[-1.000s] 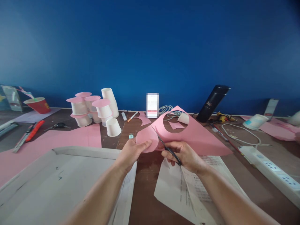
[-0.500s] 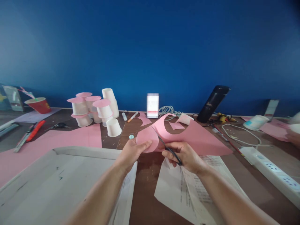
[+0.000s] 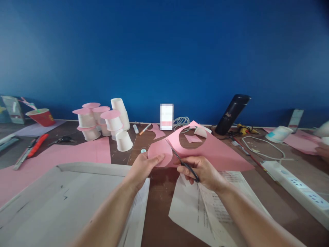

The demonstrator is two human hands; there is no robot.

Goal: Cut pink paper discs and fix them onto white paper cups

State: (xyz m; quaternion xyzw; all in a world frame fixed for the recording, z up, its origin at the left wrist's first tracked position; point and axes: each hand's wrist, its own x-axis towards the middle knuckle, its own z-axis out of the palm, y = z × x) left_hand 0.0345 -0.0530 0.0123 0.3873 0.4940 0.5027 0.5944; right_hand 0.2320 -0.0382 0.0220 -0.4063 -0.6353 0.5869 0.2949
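Observation:
My left hand [image 3: 144,168] pinches a rounded piece of pink paper [image 3: 161,151] between thumb and fingers. In my right hand [image 3: 203,169] is a pair of black-handled scissors [image 3: 189,168], its blades at the right edge of that rounded piece. A larger pink sheet [image 3: 218,151] with a round hole cut in it spreads to the right of the blades. Whether the rounded piece still joins this sheet I cannot tell. Printed papers [image 3: 195,209] lie under my right wrist.
Stacked paper cups with pink discs [image 3: 110,120] stand at the left, beside a loose white cup [image 3: 124,141]. A black flask [image 3: 232,115] leans at the back right, near a power strip [image 3: 295,185]. A box cutter [image 3: 29,151] lies far left. Another person's hand [image 3: 324,149] shows at the right edge.
The larger pink sheet has shifted, and its round hole now shows as a full opening with a raised peak behind. Both hands keep nearly the same place and hold.

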